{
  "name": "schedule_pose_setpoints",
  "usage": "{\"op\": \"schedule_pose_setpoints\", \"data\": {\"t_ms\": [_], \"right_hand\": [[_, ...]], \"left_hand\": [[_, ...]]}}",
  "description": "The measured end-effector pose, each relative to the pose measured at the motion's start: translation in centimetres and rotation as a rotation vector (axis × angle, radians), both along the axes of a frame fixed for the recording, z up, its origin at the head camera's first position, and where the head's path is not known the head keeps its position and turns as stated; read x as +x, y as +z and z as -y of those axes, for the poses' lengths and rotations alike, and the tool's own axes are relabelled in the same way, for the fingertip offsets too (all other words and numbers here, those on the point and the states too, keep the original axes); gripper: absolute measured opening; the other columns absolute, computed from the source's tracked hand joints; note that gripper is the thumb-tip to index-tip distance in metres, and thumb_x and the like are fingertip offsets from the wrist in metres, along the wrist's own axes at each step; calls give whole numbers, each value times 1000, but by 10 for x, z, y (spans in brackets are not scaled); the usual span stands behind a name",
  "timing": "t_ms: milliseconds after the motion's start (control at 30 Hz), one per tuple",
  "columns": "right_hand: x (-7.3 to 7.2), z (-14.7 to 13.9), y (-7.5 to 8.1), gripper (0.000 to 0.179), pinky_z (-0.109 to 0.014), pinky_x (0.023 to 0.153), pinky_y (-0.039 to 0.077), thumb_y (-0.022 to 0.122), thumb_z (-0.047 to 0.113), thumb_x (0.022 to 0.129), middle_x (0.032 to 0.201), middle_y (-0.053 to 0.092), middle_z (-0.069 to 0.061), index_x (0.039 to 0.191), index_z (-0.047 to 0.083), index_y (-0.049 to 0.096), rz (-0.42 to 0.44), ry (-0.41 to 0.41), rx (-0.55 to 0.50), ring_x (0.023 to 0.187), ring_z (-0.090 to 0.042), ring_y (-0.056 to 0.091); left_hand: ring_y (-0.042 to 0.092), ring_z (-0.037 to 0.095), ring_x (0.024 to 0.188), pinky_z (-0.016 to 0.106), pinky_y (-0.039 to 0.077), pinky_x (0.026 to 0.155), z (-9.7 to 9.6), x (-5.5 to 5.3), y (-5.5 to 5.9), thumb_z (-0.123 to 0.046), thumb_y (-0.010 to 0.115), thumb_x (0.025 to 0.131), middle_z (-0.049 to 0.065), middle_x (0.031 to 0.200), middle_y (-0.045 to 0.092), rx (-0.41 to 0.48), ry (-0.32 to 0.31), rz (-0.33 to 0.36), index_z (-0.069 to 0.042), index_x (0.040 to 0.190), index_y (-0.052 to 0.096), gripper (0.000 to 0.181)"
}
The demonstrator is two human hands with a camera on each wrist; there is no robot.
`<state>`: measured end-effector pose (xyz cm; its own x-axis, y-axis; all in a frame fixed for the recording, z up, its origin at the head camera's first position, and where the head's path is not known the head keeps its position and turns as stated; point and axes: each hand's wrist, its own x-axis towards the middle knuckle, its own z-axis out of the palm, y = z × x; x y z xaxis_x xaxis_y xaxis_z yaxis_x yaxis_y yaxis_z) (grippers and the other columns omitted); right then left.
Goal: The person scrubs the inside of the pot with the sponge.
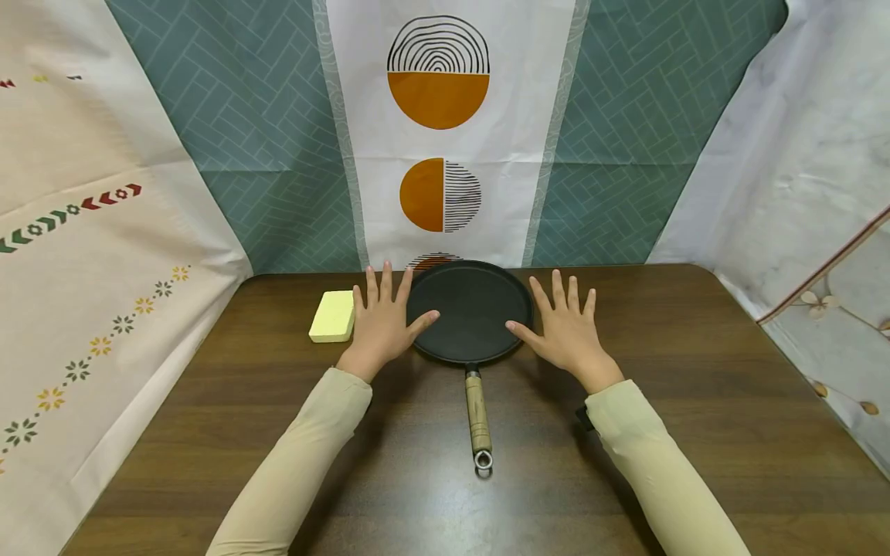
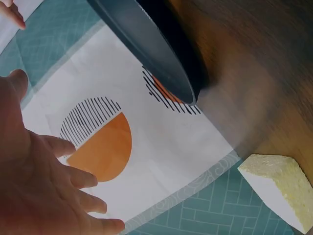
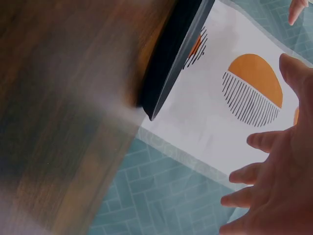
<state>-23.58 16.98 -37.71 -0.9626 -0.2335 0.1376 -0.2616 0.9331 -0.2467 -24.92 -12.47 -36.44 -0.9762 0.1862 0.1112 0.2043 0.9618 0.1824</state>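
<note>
A round, flat black pan (image 1: 469, 309) lies on the table, its wooden handle (image 1: 477, 409) with a metal ring pointing toward me. My left hand (image 1: 382, 320) hovers at the pan's left side, fingers spread and straight, holding nothing. On the other side my right hand (image 1: 566, 332) is held the same way, palm down, fingers fanned out. Both thumbs overlap the pan's edge in the head view. In the wrist views the left hand (image 2: 54, 181) and right hand (image 3: 279, 166) are raised above the table, apart from the pan. A pale yellow sponge (image 1: 333, 316) sits just left of my left hand.
The brown wooden table (image 1: 229, 432) ends at a patterned cloth backdrop (image 1: 278, 116) behind the pan. A cream embroidered cloth (image 1: 104, 270) hangs on the left and a pale floral cloth (image 1: 786, 193) on the right.
</note>
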Motion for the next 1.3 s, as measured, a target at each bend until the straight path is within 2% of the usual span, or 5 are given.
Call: {"op": "schedule_pose_setpoints", "data": {"t_ms": [233, 667, 933, 1300], "right_hand": [[1, -1, 1, 91, -64, 107, -11, 45, 66, 91, 158, -5, -23, 156, 14, 9, -19, 16, -42, 142, -46, -10], [6, -3, 8, 89, -65, 108, -4, 48, 61, 93, 159, 1, -23, 156, 13, 10, -67, 53, -113, 143, -46, -1], [10, 0, 8, 88, -65, 109, 0, 53, 55, 93, 158, 7, -24, 156, 10, 11, -57, 80, -169, 143, -46, 5], [15, 6, 7, 88, -62, 111, 3, 55, 52, 93, 158, 10, -21, 155, 5, 12, -4, 110, -273, 145, -41, 8]], "left_hand": [[-16, 41, 143, 60, -4, 112, 5, 3, 5, -69, 36, 92, 17, 160, -9, -1, -11, -12, -19, 157, 7, 87], [-11, 42, 144, 58, -1, 113, 26, 5, 13, -56, 47, 96, 21, 159, 2, 80, -48, -89, -16, 156, 16, 78], [-1, 45, 144, 60, 5, 112, 44, 3, 16, -48, 53, 96, 24, 158, 7, 100, -24, -126, -10, 155, 19, 77], [2, 48, 143, 62, 8, 111, 65, 0, 16, -41, 57, 96, 28, 156, 11, 150, 15, -117, -4, 153, 22, 77]]}}
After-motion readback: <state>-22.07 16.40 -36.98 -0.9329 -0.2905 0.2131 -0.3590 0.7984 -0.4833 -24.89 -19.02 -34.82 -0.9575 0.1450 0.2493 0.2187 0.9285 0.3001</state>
